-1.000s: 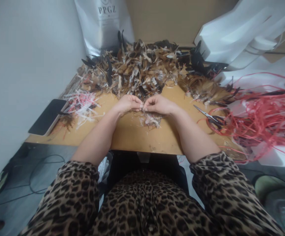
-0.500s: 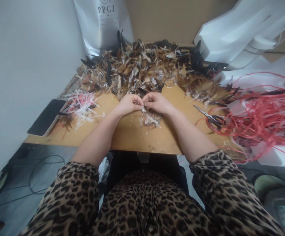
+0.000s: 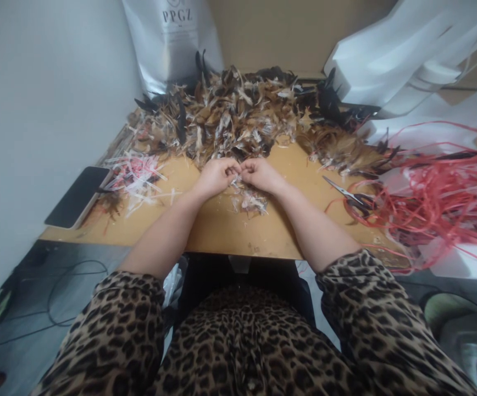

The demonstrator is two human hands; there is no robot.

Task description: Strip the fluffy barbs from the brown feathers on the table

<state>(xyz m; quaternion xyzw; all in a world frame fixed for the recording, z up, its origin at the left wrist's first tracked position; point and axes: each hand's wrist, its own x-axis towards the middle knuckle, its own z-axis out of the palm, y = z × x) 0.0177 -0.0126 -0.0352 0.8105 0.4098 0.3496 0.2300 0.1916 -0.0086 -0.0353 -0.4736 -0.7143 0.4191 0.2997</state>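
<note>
My left hand (image 3: 217,176) and my right hand (image 3: 260,175) meet over the middle of the table, fingertips pinched close together. Between them is a small feather bunch (image 3: 236,180), its whitish quill ends pointing toward me; the fingers hide most of it. Just below the hands, a little heap of pale feather scraps (image 3: 253,203) lies on the wooden tabletop (image 3: 238,236). Directly beyond my fingers spreads a large pile of brown and black feathers (image 3: 230,115).
White and pink strips (image 3: 137,173) lie left, beside a phone (image 3: 77,197). Scissors (image 3: 348,193) rest at right, near a tangle of red plastic string (image 3: 448,198). A silver bag (image 3: 175,44) stands behind the pile, and a white lamp-like object (image 3: 436,74) is at back right.
Both hands have shifted very slightly, with the fingertips turning and a bit more of the whitish quill ends showing between them. The things around them stay put.
</note>
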